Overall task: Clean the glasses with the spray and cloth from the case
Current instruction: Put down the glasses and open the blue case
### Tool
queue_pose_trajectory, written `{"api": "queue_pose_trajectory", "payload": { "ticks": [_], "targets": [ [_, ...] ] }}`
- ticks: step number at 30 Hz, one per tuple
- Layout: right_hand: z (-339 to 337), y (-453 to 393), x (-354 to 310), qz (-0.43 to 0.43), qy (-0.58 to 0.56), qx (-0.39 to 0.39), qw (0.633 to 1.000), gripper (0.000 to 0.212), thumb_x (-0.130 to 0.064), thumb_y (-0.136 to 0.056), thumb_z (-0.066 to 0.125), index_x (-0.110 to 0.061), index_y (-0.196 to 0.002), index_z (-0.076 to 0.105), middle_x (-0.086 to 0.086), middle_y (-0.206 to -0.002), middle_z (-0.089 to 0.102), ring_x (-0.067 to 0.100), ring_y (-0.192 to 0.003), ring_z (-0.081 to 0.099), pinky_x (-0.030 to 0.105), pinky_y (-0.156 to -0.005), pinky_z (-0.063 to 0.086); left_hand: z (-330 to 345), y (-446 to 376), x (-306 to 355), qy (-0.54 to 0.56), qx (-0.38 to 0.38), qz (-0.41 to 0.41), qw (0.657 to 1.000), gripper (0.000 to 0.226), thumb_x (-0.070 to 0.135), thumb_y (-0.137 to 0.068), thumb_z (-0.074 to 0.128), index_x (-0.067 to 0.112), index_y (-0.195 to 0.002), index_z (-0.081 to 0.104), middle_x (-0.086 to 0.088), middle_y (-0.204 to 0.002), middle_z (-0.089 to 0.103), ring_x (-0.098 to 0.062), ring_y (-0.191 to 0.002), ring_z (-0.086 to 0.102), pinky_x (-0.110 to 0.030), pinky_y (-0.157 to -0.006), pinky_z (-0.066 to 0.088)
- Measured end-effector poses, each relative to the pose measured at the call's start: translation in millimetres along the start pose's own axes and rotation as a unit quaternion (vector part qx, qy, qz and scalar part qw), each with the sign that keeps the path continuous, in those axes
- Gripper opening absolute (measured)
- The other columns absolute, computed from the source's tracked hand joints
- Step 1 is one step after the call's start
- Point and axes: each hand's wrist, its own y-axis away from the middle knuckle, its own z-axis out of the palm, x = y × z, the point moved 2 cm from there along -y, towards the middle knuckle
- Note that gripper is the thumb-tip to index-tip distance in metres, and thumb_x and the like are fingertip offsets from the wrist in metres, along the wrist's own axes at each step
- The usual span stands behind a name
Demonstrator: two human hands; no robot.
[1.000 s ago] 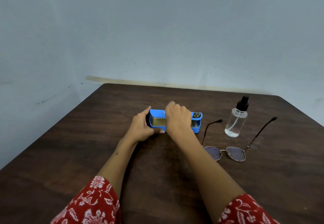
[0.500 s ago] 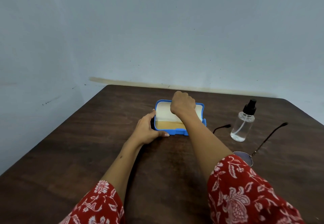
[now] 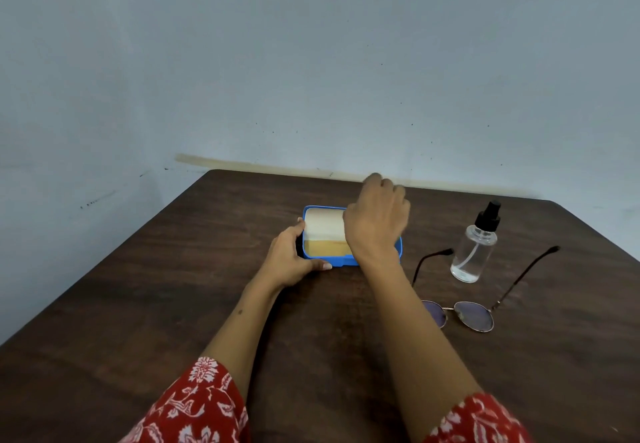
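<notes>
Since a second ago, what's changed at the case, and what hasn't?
The blue case went from nearly shut to open: the right hand swung its lid up and back, and now sits over the case's right half, baring the pale lining. The left hand still steadies the case's left end. The spray bottle and glasses lie untouched on the table.

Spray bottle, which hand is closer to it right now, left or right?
Right. The right hand is raised over the open blue case, just across from the spray bottle. The left hand grips the case's far side, farther away.
</notes>
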Motion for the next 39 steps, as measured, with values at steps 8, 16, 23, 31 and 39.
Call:
{"api": "queue_pose_trajectory", "payload": {
  "ticks": [8,16,23,31,39],
  "targets": [
    [-0.6,17.2,21.3,0.103,-0.001,-0.185,0.977,0.028,-0.009,-0.087,0.057,-0.01,-0.114,0.055,0.008,-0.122,0.057,0.027,-0.113,0.055,0.03,-0.076,0.04,-9.3,-0.5,-6.2,-0.024,0.017,-0.01,1.0,0.102,0.027,-0.054,0.089,0.017,-0.141,0.038,-0.003,-0.146,0.044,-0.027,-0.137,0.035,-0.048,-0.112,0.031],
    [22.7,16.4,27.2,0.12,-0.005,-0.173,0.978,0.028,-0.007,-0.087,0.058,-0.009,-0.114,0.054,0.009,-0.117,0.06,0.026,-0.107,0.059,0.032,-0.076,0.046,-13.8,-1.7,-7.6,-0.03,0.016,-0.014,0.999,0.104,0.019,-0.061,0.087,0.008,-0.145,0.028,-0.006,-0.152,0.033,-0.022,-0.14,0.03,-0.038,-0.114,0.03],
    [25.2,15.4,26.9,0.123,-0.003,-0.198,0.972,0.025,-0.008,-0.087,0.058,-0.01,-0.112,0.056,0.007,-0.116,0.06,0.025,-0.107,0.058,0.031,-0.074,0.043,-13.7,-2.8,-7.9,-0.03,0.01,-0.009,0.999,0.102,0.019,-0.062,0.086,0.009,-0.145,0.028,-0.005,-0.151,0.033,-0.022,-0.14,0.029,-0.039,-0.114,0.03],
    [19.7,17.7,26.6,0.132,-0.033,-0.192,0.972,0.025,-0.011,-0.088,0.055,-0.01,-0.112,0.058,0.009,-0.118,0.058,0.027,-0.108,0.057,0.031,-0.078,0.044,-13.8,-4.7,-9.7,-0.032,0.013,-0.004,0.999,0.101,0.021,-0.062,0.086,0.012,-0.145,0.03,-0.003,-0.148,0.04,-0.021,-0.137,0.034,-0.037,-0.113,0.032],
    [-5.8,20.6,15.8,0.126,-0.136,-0.147,0.972,0.024,-0.014,-0.087,0.054,-0.015,-0.11,0.061,0.008,-0.113,0.059,0.03,-0.103,0.057,0.03,-0.071,0.038,-13.4,-6.4,-9.8,-0.021,0.012,-0.002,1.0,0.093,0.015,-0.063,0.086,0.012,-0.142,0.037,-0.002,-0.139,0.05,-0.019,-0.13,0.043,-0.024,-0.099,0.035]
  ]
}}
